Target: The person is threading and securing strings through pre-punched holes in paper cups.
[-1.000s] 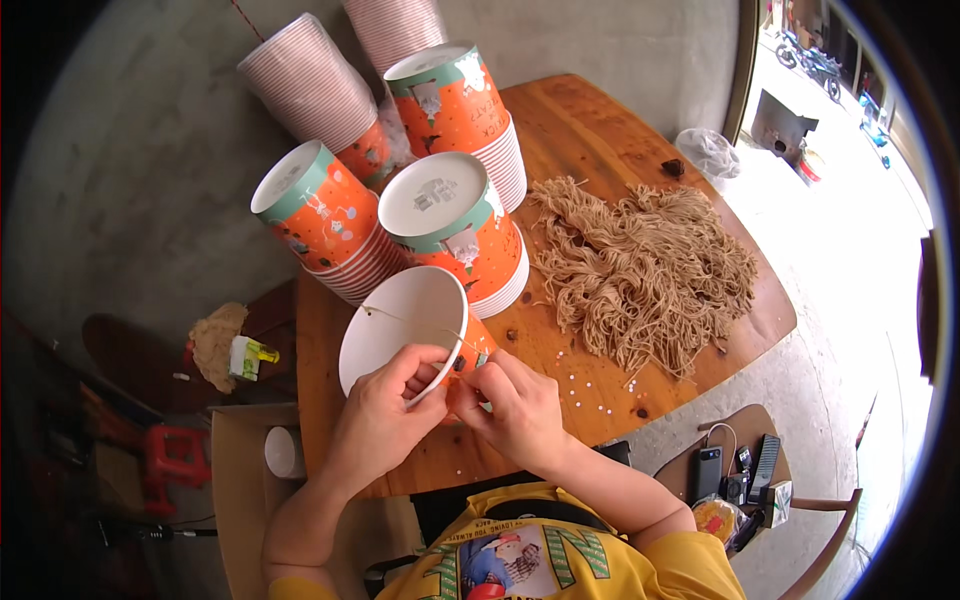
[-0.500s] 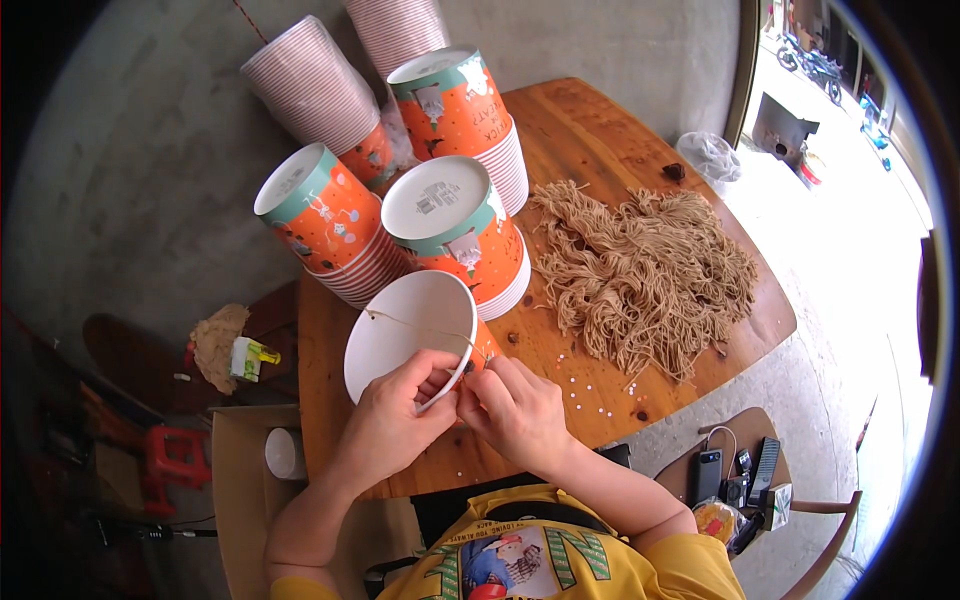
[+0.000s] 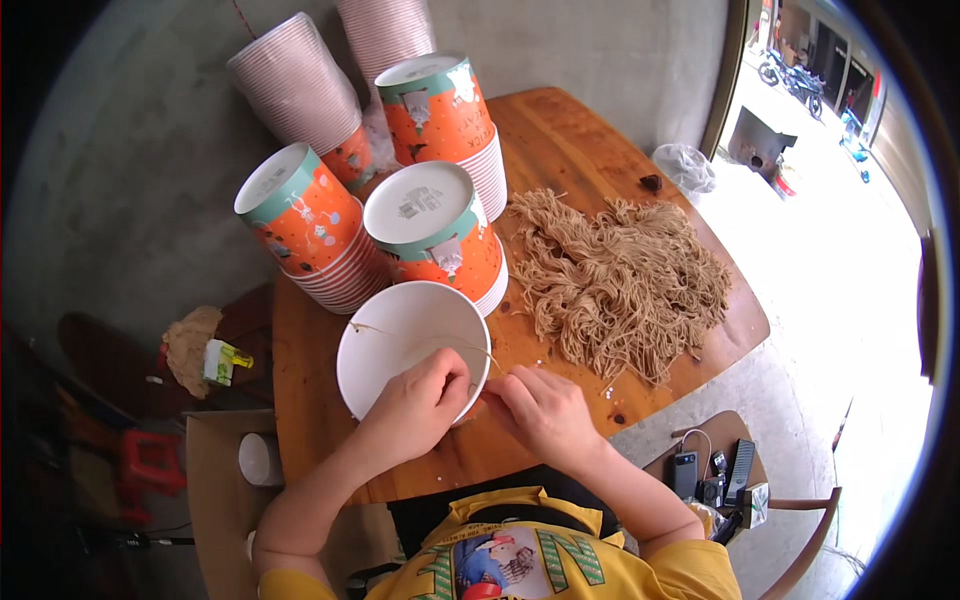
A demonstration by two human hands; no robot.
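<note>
A white-lined paper bucket (image 3: pixel 385 340) stands on the wooden table in front of me, its mouth tilted toward me. A thin tan string (image 3: pixel 378 329) runs from the far left of its rim across the mouth to the right side. My left hand (image 3: pixel 415 405) reaches inside the bucket by the right rim, fingers curled together; what they grip is hidden. Just outside that rim my right hand (image 3: pixel 545 415) pinches the string at the bucket's wall. The two hands' fingertips almost meet there.
Upside-down stacks of orange-and-green paper buckets (image 3: pixel 430 225) stand behind. A heap of tan strings (image 3: pixel 630 285) lies to the right, with small white discs (image 3: pixel 608 392) nearby. A cardboard box (image 3: pixel 215 500) is at lower left. A chair (image 3: pixel 735 430) holds a phone and a remote.
My left hand has moved from gripping the rim to inside the bucket. The bucket's mouth has turned up more. My right hand has shifted slightly right and down, away from the rim.
</note>
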